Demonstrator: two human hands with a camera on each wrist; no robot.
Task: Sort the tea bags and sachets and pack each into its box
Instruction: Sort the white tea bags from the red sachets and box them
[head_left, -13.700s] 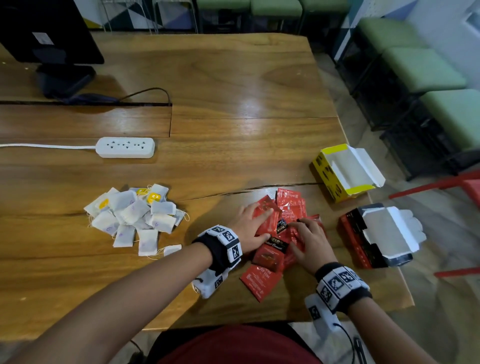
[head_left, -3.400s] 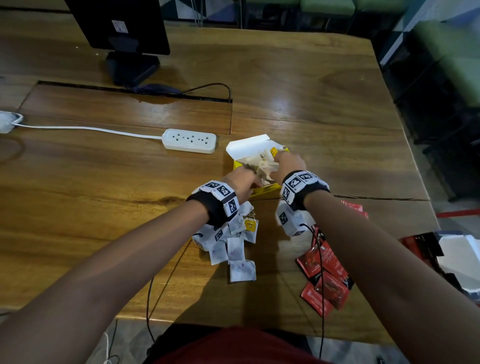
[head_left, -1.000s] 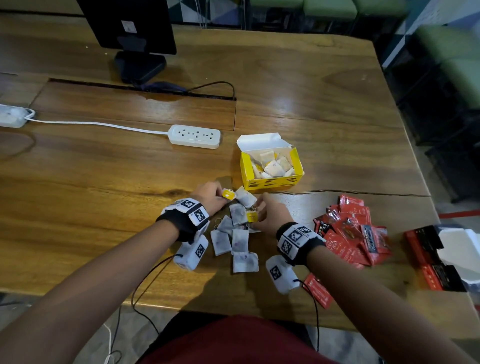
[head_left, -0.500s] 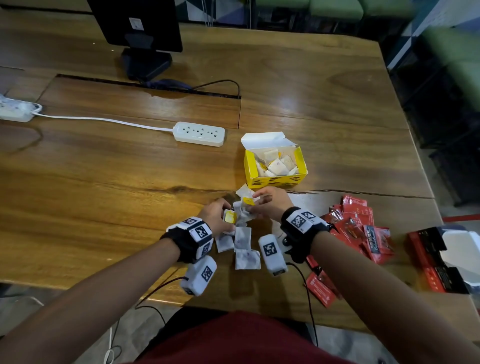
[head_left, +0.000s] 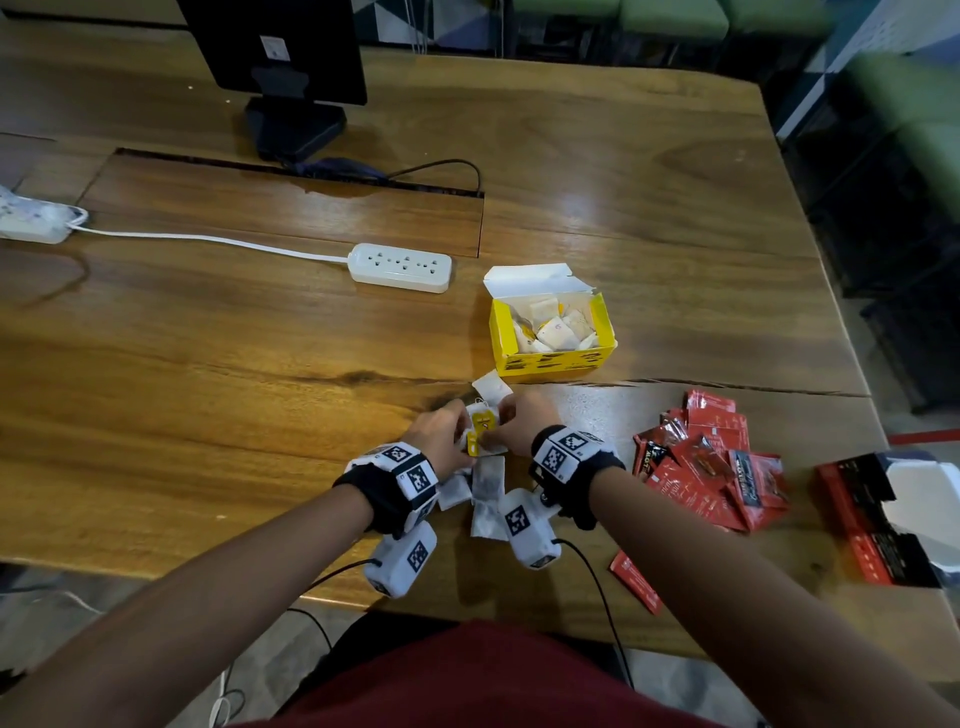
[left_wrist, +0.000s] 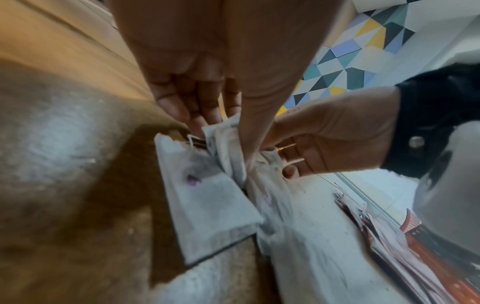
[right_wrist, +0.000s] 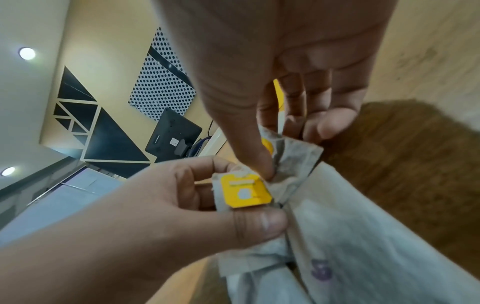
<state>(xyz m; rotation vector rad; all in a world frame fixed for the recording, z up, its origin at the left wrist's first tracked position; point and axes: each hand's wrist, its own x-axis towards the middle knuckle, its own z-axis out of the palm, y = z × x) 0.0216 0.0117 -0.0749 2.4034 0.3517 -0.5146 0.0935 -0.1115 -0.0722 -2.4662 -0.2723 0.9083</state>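
Up close, the right wrist view shows what the head view only hints at: the left hand (right_wrist: 161, 209) pinches a tea bag by its yellow tag (right_wrist: 244, 191), and the right hand (right_wrist: 272, 86) pinches crumpled tea bags (head_left: 488, 499) near the counter's (head_left: 208, 374) front edge. Behind them stands the open yellow box (head_left: 551, 358), part filled. Red sachets (head_left: 711, 462) lie toward the right edge beside a red box (head_left: 857, 525).

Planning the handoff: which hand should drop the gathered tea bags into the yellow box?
Right, probably. The right hand is nearer the yellow box, which sits ahead and to the right; it already pinches tea bags. The left hand would cross over.
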